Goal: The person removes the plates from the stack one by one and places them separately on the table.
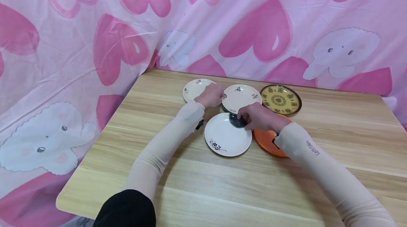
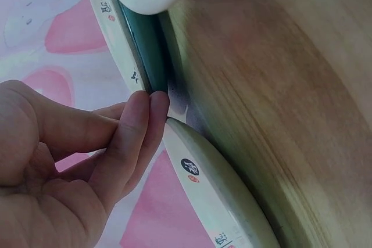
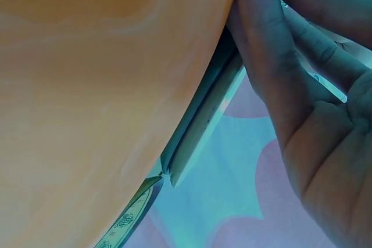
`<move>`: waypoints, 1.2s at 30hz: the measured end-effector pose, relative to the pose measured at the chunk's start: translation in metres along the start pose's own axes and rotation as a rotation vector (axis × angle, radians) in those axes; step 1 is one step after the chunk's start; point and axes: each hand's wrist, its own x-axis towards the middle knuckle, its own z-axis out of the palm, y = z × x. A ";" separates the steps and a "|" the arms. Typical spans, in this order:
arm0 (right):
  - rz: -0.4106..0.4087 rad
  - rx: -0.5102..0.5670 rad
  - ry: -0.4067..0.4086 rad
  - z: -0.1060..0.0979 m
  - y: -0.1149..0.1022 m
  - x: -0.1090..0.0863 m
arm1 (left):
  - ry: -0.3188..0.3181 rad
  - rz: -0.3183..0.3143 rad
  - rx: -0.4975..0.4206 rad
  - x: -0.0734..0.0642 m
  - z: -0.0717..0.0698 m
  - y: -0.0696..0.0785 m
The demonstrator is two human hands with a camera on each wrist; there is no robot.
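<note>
My left hand [image 1: 210, 95] is at the left edge of the middle cream plate [image 1: 242, 96], its thumb and fingertips pinching the rim. In the left wrist view, the fingertips [image 2: 139, 104] meet that rim, and a dark green plate [image 2: 152, 50] shows under the cream one. Just left of this hand lies another cream plate [image 1: 192, 89] with small printed marks. My right hand [image 1: 257, 115] pinches the upper right rim of a white plate [image 1: 226, 137] with a dark green patch and a floral print. Under the right wrist is an orange plate [image 1: 265, 140], partly covered.
A yellow plate [image 1: 279, 100] with a dark brown rim lies at the back right of the group. All the plates are on a wooden table [image 1: 203, 188]. A pink curtain [image 1: 203, 18] with hearts hangs along the back and left edges.
</note>
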 end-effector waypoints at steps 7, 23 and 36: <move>-0.017 -0.005 0.003 0.000 0.002 -0.001 | 0.007 0.005 0.045 0.001 0.002 0.001; 0.083 0.187 0.177 -0.030 0.033 -0.005 | 0.003 -0.001 0.022 0.001 0.001 0.000; 0.402 0.246 0.105 -0.043 0.058 0.006 | 0.009 -0.008 0.022 -0.002 0.000 0.004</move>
